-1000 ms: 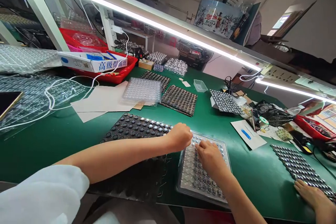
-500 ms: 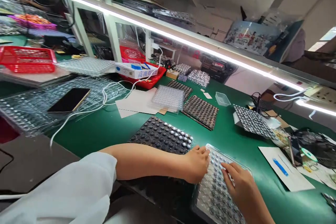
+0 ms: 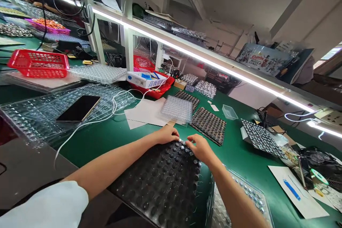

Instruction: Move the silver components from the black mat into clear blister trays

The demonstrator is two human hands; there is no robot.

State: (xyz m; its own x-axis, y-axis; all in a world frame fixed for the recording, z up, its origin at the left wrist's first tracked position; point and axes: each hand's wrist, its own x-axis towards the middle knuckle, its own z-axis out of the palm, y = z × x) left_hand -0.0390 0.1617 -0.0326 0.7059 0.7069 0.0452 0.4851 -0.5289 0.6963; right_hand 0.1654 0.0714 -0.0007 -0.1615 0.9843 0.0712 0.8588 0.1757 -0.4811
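Observation:
A black tray (image 3: 157, 181) with rows of round dimples lies in front of me. Small round metal-topped parts (image 3: 175, 157) sit toward its far end. At the tray's far left corner is my left hand (image 3: 167, 135), its fingers curled together; what they hold, if anything, is hidden. My right hand (image 3: 200, 146) is just to the right at the far edge, thumb and fingers drawn together close over the parts. Whatever is between those fingertips is too small to name. Under my right forearm, a clear plastic tray (image 3: 263, 189) holds several similar round parts.
Behind my hands lie a clear blister tray (image 3: 176, 108) and stacked brown trays of parts (image 3: 210, 124). A phone (image 3: 78, 108) and a white cable (image 3: 88, 123) are at left. A filled tray (image 3: 263, 139) leans at right, near white paper with a blue tool (image 3: 291, 189).
Both hands have moved left and away from the clear tray to the black tray's far edge. The view has shifted slightly, uncovering more of the black tray.

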